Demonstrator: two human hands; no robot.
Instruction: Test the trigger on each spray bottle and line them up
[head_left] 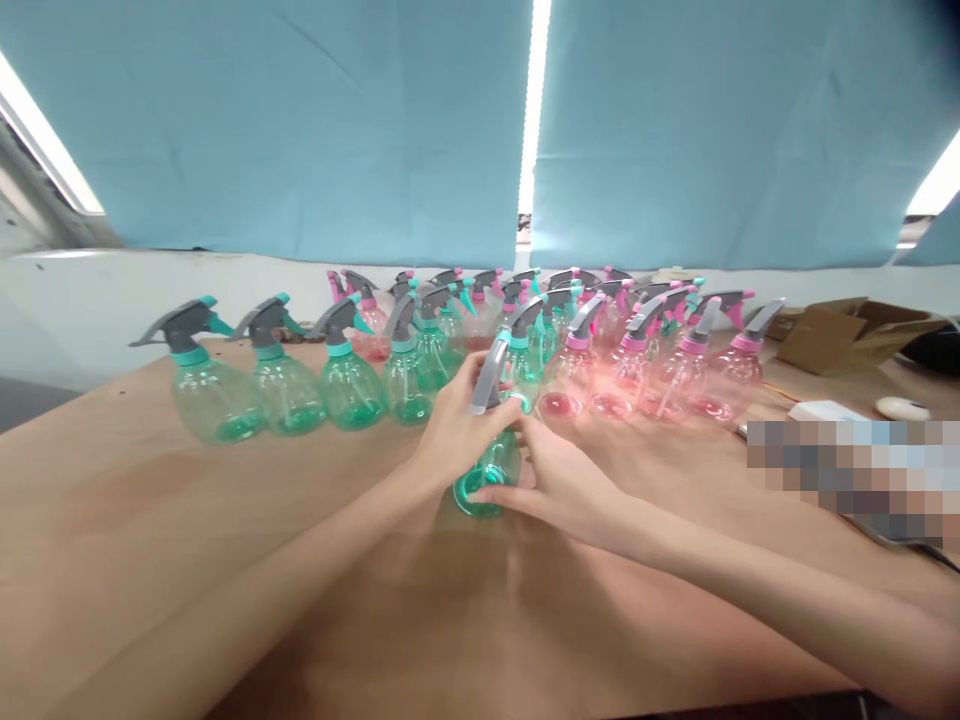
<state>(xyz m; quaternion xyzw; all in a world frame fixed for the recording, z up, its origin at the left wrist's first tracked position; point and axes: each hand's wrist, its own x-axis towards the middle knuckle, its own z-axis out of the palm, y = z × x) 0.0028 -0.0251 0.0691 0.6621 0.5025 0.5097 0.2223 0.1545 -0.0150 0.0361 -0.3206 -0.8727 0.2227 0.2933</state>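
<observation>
A green spray bottle (pixel 489 470) with a grey trigger head stands near the middle of the table, between my hands. My left hand (pixel 457 415) is closed around its neck, just below the grey head. Lower down, my right hand (pixel 559 475) grips the clear green body, thumb across the front near the base. The fingers of both hands are partly hidden behind the bottle. Right behind it stand other green spray bottles (pixel 409 385) and pink spray bottles (pixel 568 385).
More green bottles (pixel 289 395) line the left, and pink ones (pixel 731 375) the right, with further rows behind. An open cardboard box (pixel 840 335), a white mouse (pixel 902 409) and a blurred-out patch lie at the right of the wooden table (pixel 187 540). Blue curtains (pixel 300 130) hang behind.
</observation>
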